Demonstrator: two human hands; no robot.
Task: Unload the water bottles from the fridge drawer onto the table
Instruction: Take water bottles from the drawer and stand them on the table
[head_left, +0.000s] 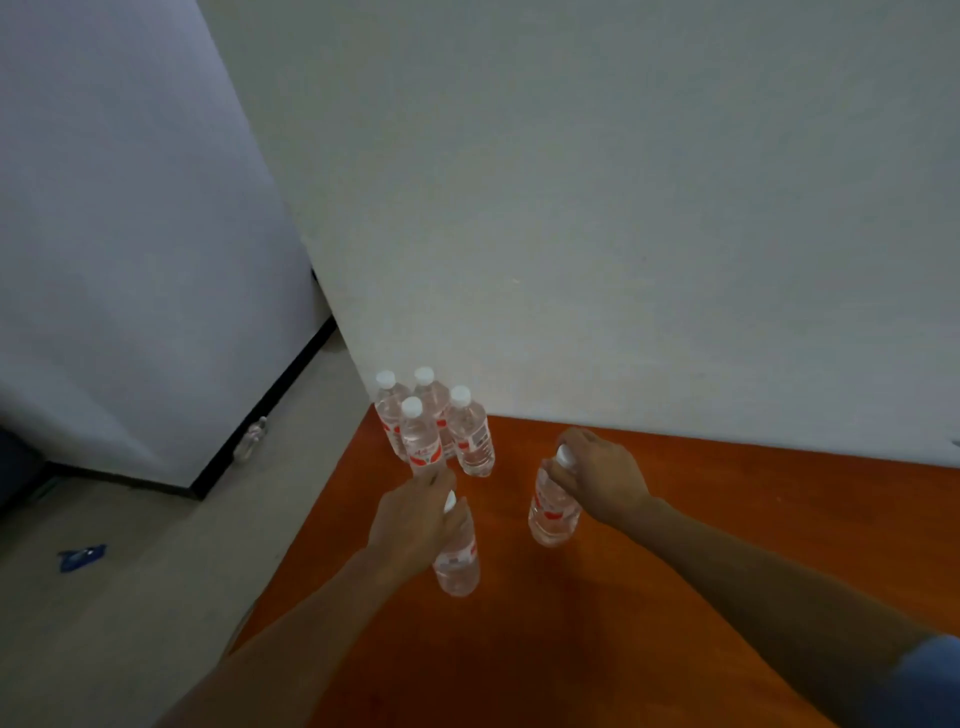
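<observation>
Left hand (415, 519): clamped on a bottle's (457, 561) cap.
Right hand (602, 478): gripping another bottle (553, 512) by its top.
Table (597, 623): four bottles (436, 426) clustered at the corner.

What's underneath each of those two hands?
Under the left hand is a water bottle, under the right hand another bottle, both upright on the orange table. Fingers mostly cover their white caps.

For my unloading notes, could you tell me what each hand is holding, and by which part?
Each holds a water bottle by its capped top: left hand on the nearer bottle, right hand on the farther bottle.
</observation>
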